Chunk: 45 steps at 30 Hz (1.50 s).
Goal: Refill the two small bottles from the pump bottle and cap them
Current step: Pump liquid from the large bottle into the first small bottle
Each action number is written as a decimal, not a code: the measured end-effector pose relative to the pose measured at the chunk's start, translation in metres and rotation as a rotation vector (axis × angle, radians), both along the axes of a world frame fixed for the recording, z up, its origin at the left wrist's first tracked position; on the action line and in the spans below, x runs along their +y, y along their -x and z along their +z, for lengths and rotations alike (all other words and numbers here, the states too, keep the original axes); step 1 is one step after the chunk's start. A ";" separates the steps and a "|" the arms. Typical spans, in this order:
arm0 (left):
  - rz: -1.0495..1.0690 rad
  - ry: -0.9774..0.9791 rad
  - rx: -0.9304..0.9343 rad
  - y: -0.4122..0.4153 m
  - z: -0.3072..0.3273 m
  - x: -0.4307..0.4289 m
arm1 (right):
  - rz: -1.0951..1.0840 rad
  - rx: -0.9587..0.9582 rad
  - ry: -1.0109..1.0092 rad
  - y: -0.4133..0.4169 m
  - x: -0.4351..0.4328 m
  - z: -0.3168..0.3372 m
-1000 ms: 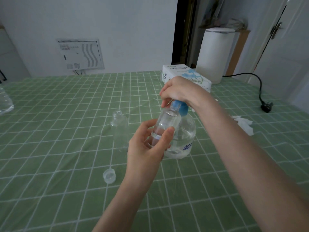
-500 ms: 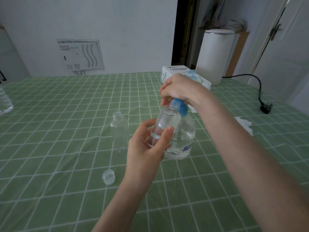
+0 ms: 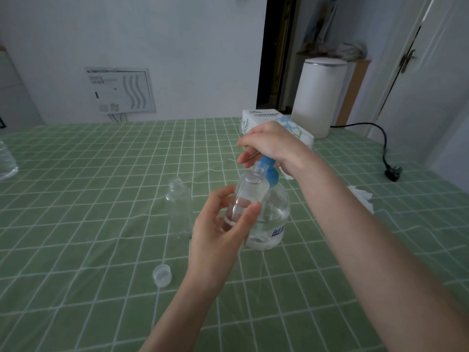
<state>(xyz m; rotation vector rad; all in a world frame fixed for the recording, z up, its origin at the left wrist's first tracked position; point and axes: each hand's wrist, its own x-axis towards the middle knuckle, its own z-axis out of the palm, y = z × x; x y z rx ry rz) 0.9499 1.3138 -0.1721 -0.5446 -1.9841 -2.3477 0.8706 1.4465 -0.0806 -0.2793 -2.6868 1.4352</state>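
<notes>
A green checked tablecloth (image 3: pixel 76 224) with a clear plastic cover spreads over the table. At its far edge, right of centre, lies a white tissue box (image 3: pixel 256 118), and just beside that stands a white lidded canister (image 3: pixel 317 97). A black power cable (image 3: pixel 380 133) runs from the canister along the right edge and ends in a plug (image 3: pixel 392 172) lying on the cloth. A crumpled tissue (image 3: pixel 361 199) lies nearer, on the right side. Part of a clear plastic bottle (image 3: pixel 6 161) shows at the left edge. A white panel (image 3: pixel 119 90) hangs low on the back wall; a door (image 3: pixel 436 85) with a lever handle (image 3: pixel 407 60) is at the right.
</notes>
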 end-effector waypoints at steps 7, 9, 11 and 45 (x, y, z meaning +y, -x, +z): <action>0.058 0.091 0.040 0.003 -0.006 -0.001 | 0.031 0.134 0.191 -0.005 0.001 0.003; 0.053 0.077 0.045 0.004 -0.006 -0.002 | 0.035 0.114 0.246 -0.005 0.003 0.005; 0.048 0.063 0.045 0.004 -0.006 -0.002 | 0.046 0.077 0.294 -0.006 0.006 0.005; 0.190 0.011 -0.040 0.007 0.002 -0.121 | -0.061 0.247 0.340 -0.052 -0.006 -0.037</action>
